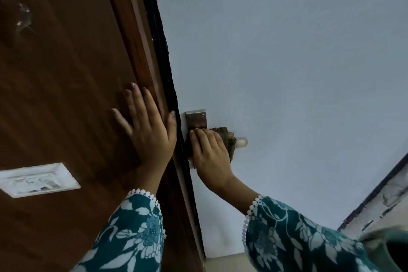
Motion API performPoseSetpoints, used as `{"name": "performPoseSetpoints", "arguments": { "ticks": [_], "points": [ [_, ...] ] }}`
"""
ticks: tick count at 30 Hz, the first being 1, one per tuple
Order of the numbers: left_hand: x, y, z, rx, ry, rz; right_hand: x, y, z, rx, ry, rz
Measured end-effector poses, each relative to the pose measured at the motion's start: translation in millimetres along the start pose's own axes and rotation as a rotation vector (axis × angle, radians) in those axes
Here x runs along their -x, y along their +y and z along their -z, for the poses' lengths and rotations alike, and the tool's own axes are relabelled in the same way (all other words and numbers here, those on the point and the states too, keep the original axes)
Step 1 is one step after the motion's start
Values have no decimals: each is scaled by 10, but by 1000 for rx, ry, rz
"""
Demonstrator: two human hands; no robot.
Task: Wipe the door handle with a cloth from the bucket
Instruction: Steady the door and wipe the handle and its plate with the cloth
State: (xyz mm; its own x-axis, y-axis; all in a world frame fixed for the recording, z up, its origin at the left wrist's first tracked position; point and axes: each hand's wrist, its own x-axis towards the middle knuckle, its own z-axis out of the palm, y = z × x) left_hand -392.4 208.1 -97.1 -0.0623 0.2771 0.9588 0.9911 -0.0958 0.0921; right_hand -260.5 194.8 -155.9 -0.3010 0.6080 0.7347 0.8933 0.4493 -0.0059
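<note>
The right hand (209,154) is curling its fingers around a crumpled brown cloth (223,139), pressing it over the door handle, whose pale rounded tip (241,142) is poking out beside the brushed metal backplate (196,119) on the light blue door (287,62). The left hand (148,132) is lying flat, fingers spread, holding nothing, on the dark brown wooden frame (66,73).

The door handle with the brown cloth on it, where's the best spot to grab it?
Grip the middle of the door handle, where the brown cloth wraps it under the right hand. Come from its free pale tip: the other end is fixed to the steel plate.
</note>
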Motion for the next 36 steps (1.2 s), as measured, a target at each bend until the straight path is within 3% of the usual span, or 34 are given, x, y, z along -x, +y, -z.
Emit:
{"name": "performPoseSetpoints", "arguments": {
  "ticks": [6, 13, 17, 25, 36],
  "points": [
    [18, -42, -28, -15, 27, -27, 17, 461, 44, -15, -56, 79],
    [8, -76, 12, -62, 17, -52, 21, 1118, 277, -256, -316, -26],
    [10, -83, -49, -78, 79, -39, 101, 1161, 334, -399, -211, -64],
    [32, -88, -63, -63, 92, -69, -56, 146, -115, -162, 52, 293],
    [50, -136, -77, -51, 91, -84, -8, 561, 24, -71, -39, 166]
  ]
}}
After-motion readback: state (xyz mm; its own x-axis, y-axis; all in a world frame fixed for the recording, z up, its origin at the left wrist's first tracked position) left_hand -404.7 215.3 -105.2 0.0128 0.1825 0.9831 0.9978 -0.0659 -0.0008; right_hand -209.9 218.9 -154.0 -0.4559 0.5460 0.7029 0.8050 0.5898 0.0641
